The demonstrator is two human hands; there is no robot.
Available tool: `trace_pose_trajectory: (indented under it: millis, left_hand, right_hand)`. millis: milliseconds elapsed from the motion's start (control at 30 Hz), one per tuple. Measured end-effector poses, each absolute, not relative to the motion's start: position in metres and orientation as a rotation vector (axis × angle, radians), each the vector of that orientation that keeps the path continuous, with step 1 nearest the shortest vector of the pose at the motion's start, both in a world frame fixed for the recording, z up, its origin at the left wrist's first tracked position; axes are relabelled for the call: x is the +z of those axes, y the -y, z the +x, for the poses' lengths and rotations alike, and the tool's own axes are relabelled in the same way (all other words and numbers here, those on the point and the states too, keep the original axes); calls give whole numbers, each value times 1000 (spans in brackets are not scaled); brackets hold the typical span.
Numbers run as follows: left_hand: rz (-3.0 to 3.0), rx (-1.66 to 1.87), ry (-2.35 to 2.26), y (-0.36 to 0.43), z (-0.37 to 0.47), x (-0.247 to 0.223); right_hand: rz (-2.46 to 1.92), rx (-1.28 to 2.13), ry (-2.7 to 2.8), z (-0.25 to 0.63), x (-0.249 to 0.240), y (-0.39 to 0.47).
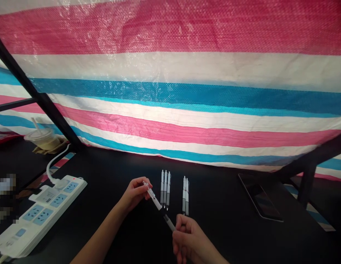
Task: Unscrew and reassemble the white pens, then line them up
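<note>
In the head view, the left hand is raised a little over a black table, its fingers pinched shut around the upper half of a white pen, which slants down and to the right with its clip end up by the fingertips. The right hand sits lower and nearer the camera, fingers curled closed on the lower barrel of the pen, a short greyish-white piece that points up and to the left toward the other half. The two pieces line up end to end with a small gap between them, above the table's dark surface. Just behind the hands lie two groups of finished pens: a row of three pens side by side, and just to its right a pair of pens, all pointing toward the person. Well to the left lies a white power strip with a white plug in it. Behind that stands a lidded drink cup with a straw. To the right a dark smartphone lies flat on the table. A red, white and blue striped tarpaulin fills the background.
</note>
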State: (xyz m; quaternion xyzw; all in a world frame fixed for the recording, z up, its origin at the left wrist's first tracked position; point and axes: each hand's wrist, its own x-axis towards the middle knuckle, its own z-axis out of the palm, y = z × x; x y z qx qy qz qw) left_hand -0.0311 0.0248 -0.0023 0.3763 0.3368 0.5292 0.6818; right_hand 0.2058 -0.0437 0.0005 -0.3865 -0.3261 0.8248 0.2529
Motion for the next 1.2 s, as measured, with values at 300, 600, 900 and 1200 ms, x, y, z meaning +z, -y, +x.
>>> trace_pose_trajectory:
  millis: [300,600,900,1200]
  left_hand:
    - [760,1291,-704,-27,-33,0]
    - [694,1372,-664,-29,-35,1]
    - [689,1360,-639,-29,-33,-2]
    - [830,1122,-640,-21,-18,-10]
  right_hand:
    - [-1018,2228,868,206,3,43]
    - [-1012,2214,869,207,5,42]
    - [-1027,2203,878,207,3,44]
    - [-1055,2180,899,204,2,42]
